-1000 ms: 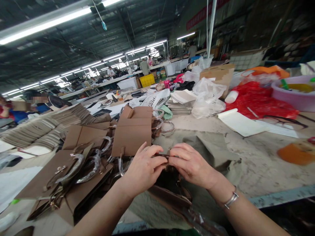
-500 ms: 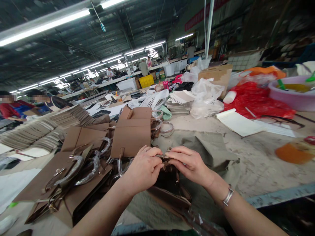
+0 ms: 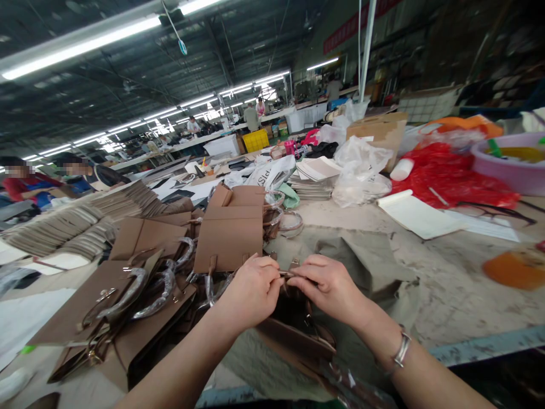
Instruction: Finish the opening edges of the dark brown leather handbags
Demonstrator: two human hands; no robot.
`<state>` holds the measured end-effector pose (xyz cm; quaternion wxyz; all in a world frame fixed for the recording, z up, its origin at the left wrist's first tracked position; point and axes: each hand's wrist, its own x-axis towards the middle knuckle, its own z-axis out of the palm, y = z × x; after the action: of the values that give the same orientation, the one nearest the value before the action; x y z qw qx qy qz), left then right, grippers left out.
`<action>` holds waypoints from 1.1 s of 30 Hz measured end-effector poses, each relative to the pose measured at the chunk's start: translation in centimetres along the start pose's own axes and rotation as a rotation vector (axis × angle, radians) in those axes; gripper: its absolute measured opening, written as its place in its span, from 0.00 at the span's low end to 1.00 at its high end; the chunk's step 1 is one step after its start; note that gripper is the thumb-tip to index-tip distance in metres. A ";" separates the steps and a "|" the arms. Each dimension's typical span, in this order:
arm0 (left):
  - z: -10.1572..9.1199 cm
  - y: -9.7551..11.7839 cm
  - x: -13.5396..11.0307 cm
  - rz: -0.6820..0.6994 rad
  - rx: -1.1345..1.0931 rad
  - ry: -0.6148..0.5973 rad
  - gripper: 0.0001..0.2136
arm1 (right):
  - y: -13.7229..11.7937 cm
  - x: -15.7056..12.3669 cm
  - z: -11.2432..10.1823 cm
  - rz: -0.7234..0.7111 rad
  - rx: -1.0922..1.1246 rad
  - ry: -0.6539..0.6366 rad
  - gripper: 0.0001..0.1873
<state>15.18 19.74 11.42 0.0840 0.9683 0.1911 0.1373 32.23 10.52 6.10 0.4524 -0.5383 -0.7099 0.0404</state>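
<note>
A brown leather bag [image 3: 293, 329] stands open on the table just in front of me. Both hands pinch its top edge. My left hand [image 3: 251, 292] is closed on the rim from the left. My right hand [image 3: 330, 287] is closed on the same rim from the right, with a silver bracelet on that wrist. The fingertips of the two hands nearly meet over a small metal fitting. To the left lies a heap of brown bags [image 3: 140, 284] with plastic-wrapped handles.
Stacks of flat grey card pieces [image 3: 72, 227] fill the left of the table. White plastic bags [image 3: 361, 170], red plastic [image 3: 447, 176], a purple basin [image 3: 511, 162] and white sheets [image 3: 417, 213] lie at the right. Two people sit far left; others work behind.
My hands have closed in toward each other on the bag's top edge and moved slightly lower. The heap of bags has not moved.
</note>
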 end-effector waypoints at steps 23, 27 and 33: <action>-0.7 -0.3 0.4 -0.127 0.092 -0.115 0.10 | -0.7 1.2 0.4 0.019 -0.241 -0.141 0.13; -1.6 -1.1 0.3 -0.099 0.030 -0.213 0.10 | -0.7 0.9 0.3 -0.036 -0.260 -0.121 0.14; -1.7 -1.4 0.2 -0.111 0.047 -0.202 0.09 | -1.0 0.8 0.1 -0.060 -0.280 -0.087 0.15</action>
<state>14.38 21.29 12.73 0.0877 0.9669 0.2380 0.0296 31.37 10.76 7.05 0.3427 -0.5722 -0.7434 -0.0492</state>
